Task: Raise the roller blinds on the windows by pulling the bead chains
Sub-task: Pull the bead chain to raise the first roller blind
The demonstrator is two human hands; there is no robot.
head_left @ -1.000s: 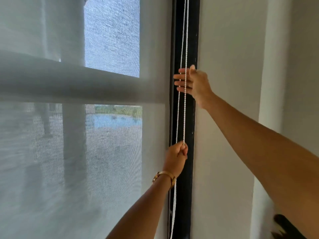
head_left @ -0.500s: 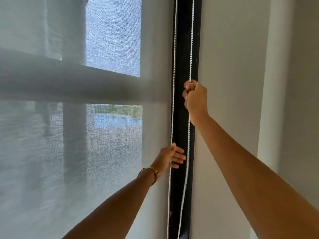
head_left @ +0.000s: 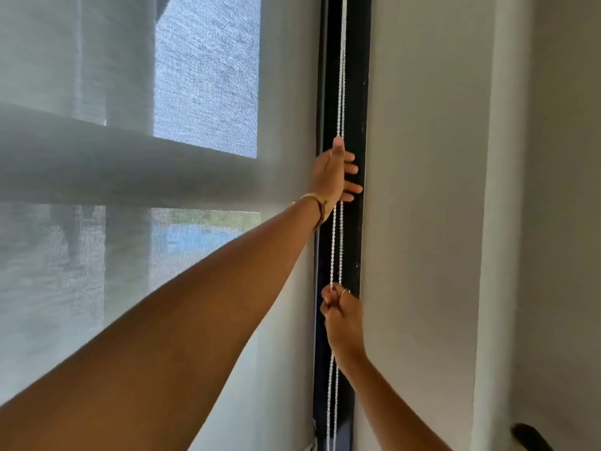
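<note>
A white bead chain (head_left: 340,249) hangs in two strands down the black window frame (head_left: 356,92). Left of it, the translucent grey roller blind (head_left: 201,92) covers the window. My left hand (head_left: 333,172), with a gold bracelet on the wrist, is raised against the chain with its fingers spread and its thumb pointing up along the strands. Lower down, my right hand (head_left: 341,315) is closed in a fist on the chain, a ring showing on one finger. The chain's top and bottom run out of view.
A plain white wall (head_left: 422,190) lies right of the frame, with a projecting wall edge (head_left: 507,222) farther right. A dark object (head_left: 533,437) pokes in at the bottom right corner.
My right hand has come down the frame with the chain in its grip. My left hand, open, has risen from below to a spot above the right hand.
</note>
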